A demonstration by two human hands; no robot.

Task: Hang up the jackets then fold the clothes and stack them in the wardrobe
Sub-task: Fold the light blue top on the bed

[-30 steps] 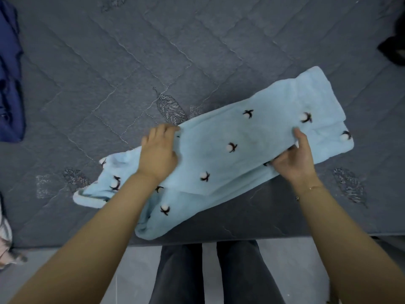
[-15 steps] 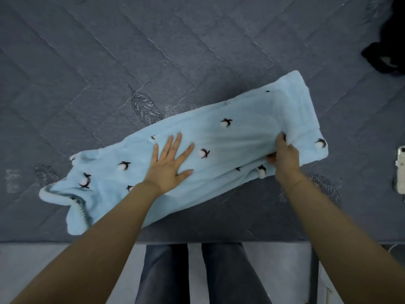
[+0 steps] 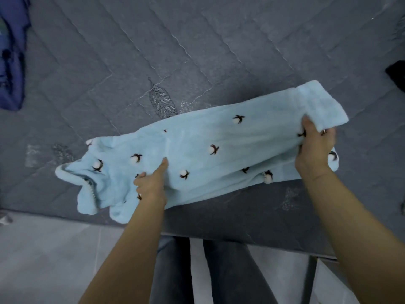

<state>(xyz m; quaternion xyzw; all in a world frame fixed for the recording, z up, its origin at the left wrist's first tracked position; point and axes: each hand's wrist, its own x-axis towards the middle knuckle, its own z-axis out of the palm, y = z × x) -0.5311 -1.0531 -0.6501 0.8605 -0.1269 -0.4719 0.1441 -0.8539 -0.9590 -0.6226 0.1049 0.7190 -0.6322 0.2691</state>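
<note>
**Soft fleece, held at both ends**

The light blue fleece garment (image 3: 197, 154) lies along the bed (image 3: 197, 51) edge; left hand (image 3: 151, 185) pinches its middle, right hand (image 3: 315, 145) grips the cuffed end. Probably light, limp, floppy: best held by edges

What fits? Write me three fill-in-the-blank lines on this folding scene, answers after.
1. The fleece garment with pompoms is light ____.
2. It lies on a quilted ____ bed cover.
3. The right hand grips the garment's ____ end, while the left hand holds its middle.

Answers: blue; grey; right
</note>
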